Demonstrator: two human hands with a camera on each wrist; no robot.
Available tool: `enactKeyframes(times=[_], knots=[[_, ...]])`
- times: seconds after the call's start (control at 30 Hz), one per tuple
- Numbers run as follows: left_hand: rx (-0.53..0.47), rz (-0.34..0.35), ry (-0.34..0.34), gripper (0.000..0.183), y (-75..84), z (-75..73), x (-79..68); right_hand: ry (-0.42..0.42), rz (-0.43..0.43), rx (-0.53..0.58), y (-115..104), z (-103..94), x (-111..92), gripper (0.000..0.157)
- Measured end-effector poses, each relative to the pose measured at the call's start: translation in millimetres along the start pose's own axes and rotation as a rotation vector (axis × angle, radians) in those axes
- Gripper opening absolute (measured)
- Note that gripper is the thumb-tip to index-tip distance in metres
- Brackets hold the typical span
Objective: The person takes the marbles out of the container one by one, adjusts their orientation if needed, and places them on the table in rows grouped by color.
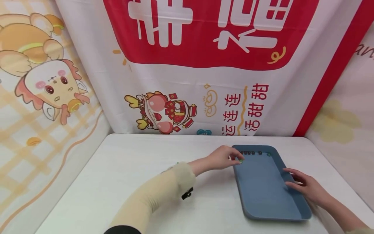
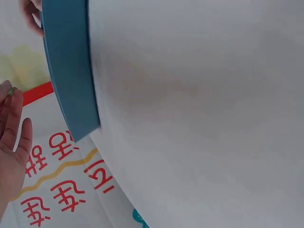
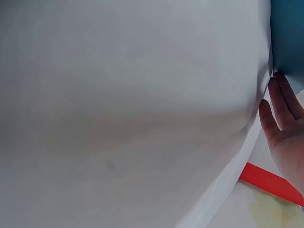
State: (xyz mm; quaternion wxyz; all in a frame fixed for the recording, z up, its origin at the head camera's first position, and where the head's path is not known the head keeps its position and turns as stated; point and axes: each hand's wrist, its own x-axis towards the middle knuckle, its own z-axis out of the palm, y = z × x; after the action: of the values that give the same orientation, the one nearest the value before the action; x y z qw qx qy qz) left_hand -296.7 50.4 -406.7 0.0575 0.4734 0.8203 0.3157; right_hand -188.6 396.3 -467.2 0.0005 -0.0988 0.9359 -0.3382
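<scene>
Left hand (image 1: 223, 158) comes in over the near-side corner of the row, thumb and fingertips drawn narrow around a small green piece (image 1: 241, 161), which sits right at their ends, above the left rim of the blue tray (image 1: 266, 191). Just past those fingertips, a row of dark pieces (image 1: 249, 152) runs off to the hand's right along the tray's far wall, with a second green piece (image 1: 269, 154) beyond them.

The held piece looks very light, stiff and perhaps smooth, so it would probably slip or roll if squeezed off-centre; breakage seems a lesser worry. A gentle pinch across its widest part, with its underside left free, should suit it best.

Right hand (image 1: 306, 185) lies with fingers loosely spread at the tray's right rim, touching it. The tray, resting on the white surface (image 1: 204, 201) beneath both hands, appears rigid and fairly light, likely to slide if nudged; its raised rim is the sensible place to steady it, well apart from the small pieces.
</scene>
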Motion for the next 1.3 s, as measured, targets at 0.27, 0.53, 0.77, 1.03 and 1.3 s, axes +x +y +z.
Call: enactKeyframes(times=[0.27,0.53,0.77,1.03,1.3], knots=[[-0.048,-0.035,-0.009,0.022,-13.0,-19.5,-35.3,0.000,0.007,-0.004,0.9,-0.4,-0.5,0.057],[-0.109,-0.082,0.033,0.020,-25.8,-33.5,-57.7,-0.009,0.016,-0.001,3.2,-2.2,-2.3,0.057],[-0.086,-0.164,0.026,0.019,-43.7,-46.6,-68.0,-0.023,0.031,0.015,2.7,-2.6,0.1,0.058],[-0.072,-0.254,-0.024,0.020,-65.9,-53.5,-74.9,-0.031,0.049,0.019,0.8,-2.3,-0.1,0.059],[-0.036,-0.306,-0.038,0.019,-85.6,-61.1,-86.6,-0.023,0.036,0.012,1.4,-1.9,0.4,0.058]])
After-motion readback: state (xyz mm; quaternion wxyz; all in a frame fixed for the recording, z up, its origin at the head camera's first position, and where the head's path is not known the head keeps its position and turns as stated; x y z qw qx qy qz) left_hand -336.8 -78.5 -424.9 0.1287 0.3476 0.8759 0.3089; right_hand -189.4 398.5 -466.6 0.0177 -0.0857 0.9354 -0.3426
